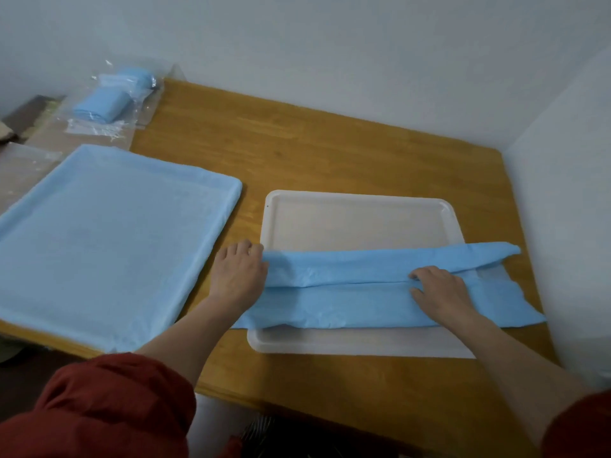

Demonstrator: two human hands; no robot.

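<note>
Blue sheet (347, 302), folded into a long strip, lies across the near half of the white tray (363, 201). Far left: blue-covered board (109, 246). Left hand (238, 274) grips the strip's left end, fingers curled. Right hand (441, 290) rests on the strip's right part, fingers fairly straight, pressing the fold.

Can't see the middle band of the white tray (363, 223), buried under the blue sheet (347, 305), and no way to make out the fingertips of the left hand (239, 276), tucked at that sheet's end. Losing the blue-covered tray (109, 246) past the left edge too, plus way too blurry to read the bagged blue packs (102, 105) at the back.
</note>
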